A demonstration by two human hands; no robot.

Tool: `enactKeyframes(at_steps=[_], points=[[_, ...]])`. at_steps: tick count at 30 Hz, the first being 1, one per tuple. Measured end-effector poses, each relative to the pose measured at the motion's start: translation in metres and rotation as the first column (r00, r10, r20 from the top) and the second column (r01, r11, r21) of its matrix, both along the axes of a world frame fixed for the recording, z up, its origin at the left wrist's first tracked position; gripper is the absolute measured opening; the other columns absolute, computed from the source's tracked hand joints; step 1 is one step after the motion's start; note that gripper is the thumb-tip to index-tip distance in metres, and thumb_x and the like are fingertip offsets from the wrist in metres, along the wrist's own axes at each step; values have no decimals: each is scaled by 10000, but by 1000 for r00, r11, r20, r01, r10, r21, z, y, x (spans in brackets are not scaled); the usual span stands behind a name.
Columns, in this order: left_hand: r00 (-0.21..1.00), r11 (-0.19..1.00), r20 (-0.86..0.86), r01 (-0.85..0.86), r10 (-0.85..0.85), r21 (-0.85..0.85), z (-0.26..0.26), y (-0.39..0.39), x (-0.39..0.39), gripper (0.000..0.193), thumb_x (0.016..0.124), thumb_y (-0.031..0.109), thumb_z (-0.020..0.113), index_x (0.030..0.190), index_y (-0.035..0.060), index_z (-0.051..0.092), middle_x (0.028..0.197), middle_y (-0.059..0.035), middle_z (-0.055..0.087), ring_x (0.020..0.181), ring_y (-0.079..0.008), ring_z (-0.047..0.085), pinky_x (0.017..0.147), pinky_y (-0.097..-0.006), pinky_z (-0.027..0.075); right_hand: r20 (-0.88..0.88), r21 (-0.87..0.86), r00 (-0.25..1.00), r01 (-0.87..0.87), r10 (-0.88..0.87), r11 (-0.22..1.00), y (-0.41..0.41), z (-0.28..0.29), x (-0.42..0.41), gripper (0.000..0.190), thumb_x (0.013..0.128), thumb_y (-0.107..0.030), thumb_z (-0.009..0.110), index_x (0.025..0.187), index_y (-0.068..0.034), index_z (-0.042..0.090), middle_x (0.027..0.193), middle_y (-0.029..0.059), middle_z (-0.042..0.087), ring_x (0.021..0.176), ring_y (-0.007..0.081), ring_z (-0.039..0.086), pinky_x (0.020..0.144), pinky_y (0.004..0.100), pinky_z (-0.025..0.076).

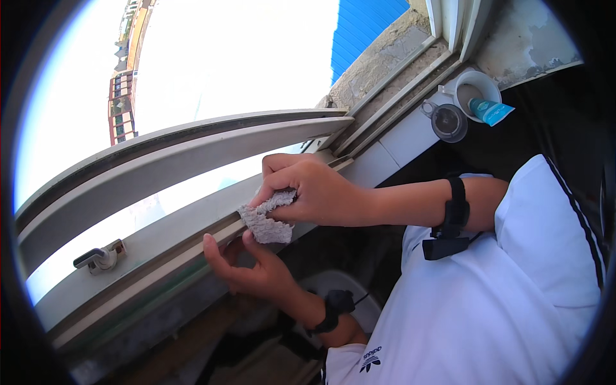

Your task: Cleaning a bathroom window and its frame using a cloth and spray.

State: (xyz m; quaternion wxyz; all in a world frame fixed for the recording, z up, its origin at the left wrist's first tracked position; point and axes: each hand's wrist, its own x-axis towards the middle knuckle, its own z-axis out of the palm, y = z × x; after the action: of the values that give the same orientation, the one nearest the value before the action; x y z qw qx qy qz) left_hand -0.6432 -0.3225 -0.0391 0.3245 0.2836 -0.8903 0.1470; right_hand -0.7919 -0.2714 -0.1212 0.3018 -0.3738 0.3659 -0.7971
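Note:
My right hand (pixel 320 195) pinches a crumpled light-grey textured cloth (pixel 269 224), which lies against the edge of a pale window sash frame (pixel 192 224). Just below it, my left hand (pixel 255 269) has its fingers spread along the frame's lower edge. The left thumb tip is beside the cloth's lower corner; whether it touches is unclear. Some left fingers are partly hidden behind the hand and frame. A window handle (pixel 98 260) sits on the sash to the left of both hands. Each forearm wears a black strap with a device on it.
White sill tiles (pixel 373 163) run toward the upper right. On them stand a white mug (pixel 491 86) holding a teal tube (pixel 491 113) and a dark round lid or cup (pixel 450 122). Sliding window tracks (pixel 399 96) lie beside them. A pale basin-like object (pixel 332 279) is below my hands.

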Motion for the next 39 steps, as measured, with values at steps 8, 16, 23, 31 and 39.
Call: enactKeyframes(at_steps=[8, 16, 23, 31, 39], points=[[980, 993, -166, -104, 113, 61, -13, 5, -28, 682, 902, 69, 757, 1416, 40, 309, 1204, -252, 553, 878, -269, 671, 668, -315, 603, -253, 359, 964, 11, 86, 933, 40, -77, -27, 197, 755, -68, 735, 947, -38, 759, 906, 110, 641, 892, 287, 661, 800, 382, 523], [975, 993, -199, -76, 94, 95, -12, 1, -21, 668, 901, 23, 733, 1397, 22, 286, 1210, -256, 504, 941, -306, 662, 773, -344, 640, -237, 510, 926, -140, 295, 849, 54, -103, -33, 221, 754, -97, 736, 967, -43, 764, 939, 112, 644, 876, 295, 672, 775, 383, 538], [969, 988, -199, -135, 148, 78, -12, -2, -8, 669, 901, 7, 719, 1398, 23, 272, 1228, -257, 481, 955, -318, 655, 811, -361, 650, -289, 552, 873, -183, 392, 814, 57, -106, -40, 233, 766, -116, 735, 989, -57, 765, 962, 118, 655, 899, 304, 676, 789, 384, 545], [967, 990, -220, -116, 131, 80, -16, -6, -6, 670, 898, 17, 722, 1394, 16, 271, 1253, -260, 454, 953, -314, 652, 786, -347, 651, -201, 651, 856, -247, 476, 718, 64, -110, -40, 237, 771, -164, 738, 986, -68, 760, 985, 135, 669, 967, 318, 680, 865, 409, 548], [969, 982, -193, -126, 152, 144, -13, -2, -5, 677, 919, 54, 737, 1396, 27, 256, 1235, -272, 491, 934, -322, 675, 764, -338, 654, -274, 575, 862, -208, 426, 791, 63, -115, -29, 223, 784, -163, 755, 988, -76, 731, 1055, 125, 641, 1028, 323, 653, 887, 418, 534]])
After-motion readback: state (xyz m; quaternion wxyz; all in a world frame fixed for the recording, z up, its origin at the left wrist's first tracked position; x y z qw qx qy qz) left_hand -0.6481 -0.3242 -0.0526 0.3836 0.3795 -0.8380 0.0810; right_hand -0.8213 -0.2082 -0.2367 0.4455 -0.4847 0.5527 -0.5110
